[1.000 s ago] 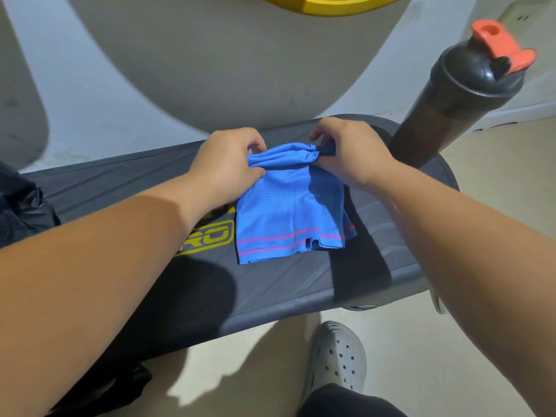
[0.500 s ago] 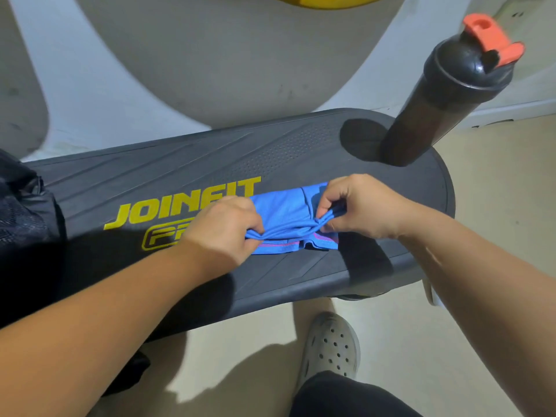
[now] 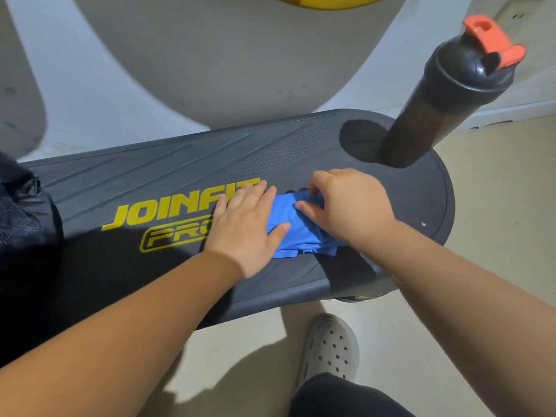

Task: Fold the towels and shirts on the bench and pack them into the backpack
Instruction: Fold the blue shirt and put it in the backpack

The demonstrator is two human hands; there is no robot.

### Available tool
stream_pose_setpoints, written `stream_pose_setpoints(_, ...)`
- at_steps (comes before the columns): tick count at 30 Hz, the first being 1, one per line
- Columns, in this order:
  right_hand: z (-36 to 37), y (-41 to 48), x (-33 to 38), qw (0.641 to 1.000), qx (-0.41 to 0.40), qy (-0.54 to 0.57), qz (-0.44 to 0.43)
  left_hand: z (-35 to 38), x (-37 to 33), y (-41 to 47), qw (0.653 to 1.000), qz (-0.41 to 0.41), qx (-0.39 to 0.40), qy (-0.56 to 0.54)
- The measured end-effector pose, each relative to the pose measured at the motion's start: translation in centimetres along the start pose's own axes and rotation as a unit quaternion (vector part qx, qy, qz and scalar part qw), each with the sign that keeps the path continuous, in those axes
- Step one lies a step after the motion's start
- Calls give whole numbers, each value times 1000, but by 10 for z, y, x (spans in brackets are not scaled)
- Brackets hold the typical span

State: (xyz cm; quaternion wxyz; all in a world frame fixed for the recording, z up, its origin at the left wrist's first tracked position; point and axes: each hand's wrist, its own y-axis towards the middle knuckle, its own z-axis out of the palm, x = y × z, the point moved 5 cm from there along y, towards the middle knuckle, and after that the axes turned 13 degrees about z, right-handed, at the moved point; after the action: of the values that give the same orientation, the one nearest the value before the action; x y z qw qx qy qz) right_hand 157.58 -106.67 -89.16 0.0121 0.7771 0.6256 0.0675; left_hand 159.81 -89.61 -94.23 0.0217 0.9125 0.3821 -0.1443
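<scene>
The folded blue cloth (image 3: 288,227) lay on the bench (image 3: 150,182), close to the front edge at 6 o'clock. The left hand (image 3: 243,227) pressed flat on it, fingers straight. The right hand (image 3: 349,206) pinched the cloth's 3 o'clock side with curled fingers. Bare bench stretched at 12 o'clock and at 9 o'clock, toward the backpack (image 3: 24,218). A bottle (image 3: 436,109) stood at 1 o'clock, well apart.
</scene>
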Motion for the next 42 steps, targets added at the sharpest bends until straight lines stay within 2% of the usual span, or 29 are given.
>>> stream_pose_setpoints(1,4,-4,6,999,-26,-13,-33,10,0,-1,1000,-3,26,7)
stream_pose_setpoints(3,22,-11,9,997,2,-22,-74,23,1,-6,999,3,29,22)
stream_pose_setpoints(6,51,-26,-3,993,112,26,-40,27,3,-9,999,10,22,30)
stream_pose_setpoints(11,55,-31,-8,992,118,38,-32,14,8,-10,999,11,-28,-18)
stream_pose_setpoints(14,54,-34,-10,993,104,60,-22,-6,20,-10,987,-22,-97,-123)
stream_pose_setpoints(16,54,-37,-12,992,104,67,-28,-15,28,-8,966,-49,-118,-226)
stream_pose_setpoints(18,53,-39,-14,991,111,64,-41,-23,33,-7,953,-60,-126,-269)
stream_pose_setpoints(23,51,-42,-20,987,122,46,-91,-16,32,-8,971,8,22,-236)
stream_pose_setpoints(25,50,-40,-24,984,133,41,-110,-14,31,-12,969,28,35,-244)
stream_pose_setpoints(27,50,-40,-26,981,142,39,-124,-15,30,-16,953,32,11,-301)
stream_pose_setpoints(30,51,-40,-27,981,142,45,-125,-15,28,-22,906,16,-32,-423)
stream_pose_setpoints(35,47,-37,-24,984,126,33,-124,-19,24,-19,850,-21,-91,-519)
stream_pose_setpoints(39,40,-34,-4,985,128,51,-108,-29,39,-24,833,-63,-124,-535)
stream_pose_setpoints(42,41,-37,25,979,145,68,-127,-35,70,-40,848,-108,-140,-499)
